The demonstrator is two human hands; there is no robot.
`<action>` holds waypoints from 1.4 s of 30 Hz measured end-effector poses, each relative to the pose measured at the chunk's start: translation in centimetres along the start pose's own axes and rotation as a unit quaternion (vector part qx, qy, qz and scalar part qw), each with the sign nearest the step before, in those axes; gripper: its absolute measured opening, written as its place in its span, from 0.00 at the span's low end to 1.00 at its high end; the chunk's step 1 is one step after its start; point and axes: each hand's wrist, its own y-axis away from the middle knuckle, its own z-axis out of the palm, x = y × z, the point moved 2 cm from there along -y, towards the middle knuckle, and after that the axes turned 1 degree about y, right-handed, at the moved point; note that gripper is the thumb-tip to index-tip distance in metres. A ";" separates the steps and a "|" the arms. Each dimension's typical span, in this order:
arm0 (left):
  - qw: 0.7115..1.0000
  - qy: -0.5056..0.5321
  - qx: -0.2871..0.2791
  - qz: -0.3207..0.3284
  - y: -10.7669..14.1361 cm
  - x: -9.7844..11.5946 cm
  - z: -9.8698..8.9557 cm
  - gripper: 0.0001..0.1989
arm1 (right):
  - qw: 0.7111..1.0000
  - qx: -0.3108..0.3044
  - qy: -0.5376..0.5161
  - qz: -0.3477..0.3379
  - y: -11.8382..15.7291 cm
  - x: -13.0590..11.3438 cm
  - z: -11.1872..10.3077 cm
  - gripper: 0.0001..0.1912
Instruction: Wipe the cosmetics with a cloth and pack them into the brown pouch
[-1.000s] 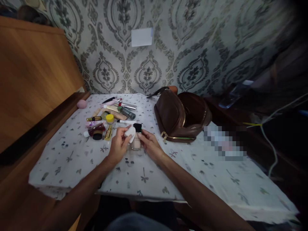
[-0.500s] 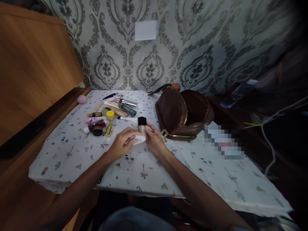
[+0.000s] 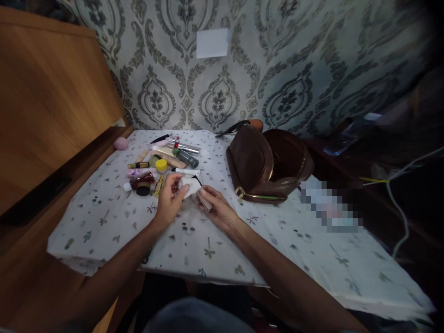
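Observation:
My left hand (image 3: 170, 198) is closed on a white wipe (image 3: 190, 187), which lies against the black cap (image 3: 197, 180) of a small bottle. My right hand (image 3: 219, 206) holds that beige bottle (image 3: 204, 200) by its body, tilted with the cap toward the upper left. Both hands are above the middle of the patterned cloth. Just beyond my left hand are a gold vial (image 3: 158, 186), a yellow-lidded jar (image 3: 161, 166) and a white tube (image 3: 187, 171). The wipe covers part of the cap.
An open brown bag (image 3: 249, 162) stands right of my hands. Several cosmetics, among them a dark green bottle (image 3: 187, 158) and a dark red bottle (image 3: 142, 180), lie at the left. A pink sponge (image 3: 121, 143) sits by the wooden cabinet (image 3: 58, 92).
The bottle has gone from upright to tilted left. My left hand has moved left and up, bringing the wipe from beside the bottle's body up to its cap.

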 end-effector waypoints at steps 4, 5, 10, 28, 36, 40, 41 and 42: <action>0.999 0.013 0.039 -0.008 -0.3 -0.2 -0.2 0.11 | 1.000 -0.008 -0.017 0.020 -0.2 0.1 -0.1 0.17; 0.999 0.015 0.030 -0.008 -0.3 -0.2 -0.1 0.10 | 1.000 -0.009 -0.021 0.021 -0.2 0.1 -0.1 0.17; 0.992 -0.022 -0.118 0.027 0.5 0.3 0.8 0.07 | 0.999 -0.005 -0.044 -0.007 -0.8 0.2 -0.7 0.15; 0.999 0.030 0.027 -0.020 -0.6 -0.4 -0.3 0.12 | 0.998 0.002 -0.061 0.033 -0.2 0.3 -0.3 0.14; 0.983 0.020 -0.179 -0.020 0.5 0.0 1.3 0.08 | 0.996 0.027 -0.074 -0.027 -1.3 0.3 -1.6 0.14; 0.963 0.000 -0.269 -0.012 1.1 -0.1 1.8 0.09 | 0.994 0.038 -0.105 0.007 -1.8 0.2 -2.5 0.13; 0.962 0.002 -0.272 -0.015 1.2 -0.1 1.8 0.09 | 0.992 0.038 -0.115 0.027 -1.8 0.2 -2.6 0.14; 0.962 0.006 -0.271 -0.020 1.1 -0.1 1.8 0.09 | 0.990 0.039 -0.125 0.043 -1.7 0.1 -2.6 0.14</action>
